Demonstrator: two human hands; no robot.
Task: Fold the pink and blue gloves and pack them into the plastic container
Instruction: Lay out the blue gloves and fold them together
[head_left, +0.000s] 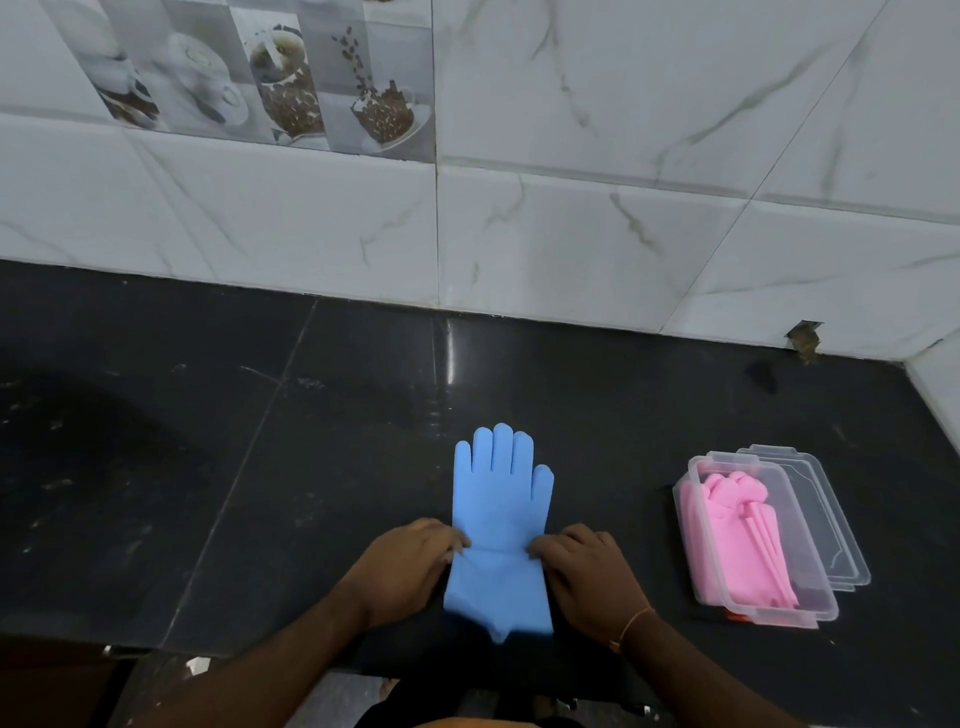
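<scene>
A blue glove (498, 499) lies flat on the black counter (311, 467), fingers pointing toward the wall and cuff toward me. My left hand (410, 561) pinches its left edge at the wrist, and my right hand (582, 566) pinches its right edge at the same height. A crease runs across the glove between my two hands. To the right stands a clear plastic container (810, 597) holding the folded pink gloves (737, 540).
The container's clear lid (826, 525) lies under or behind it on the right. A tiled wall (519, 234) runs along the counter's back, with a side wall at the far right. The counter's front edge is just below my wrists.
</scene>
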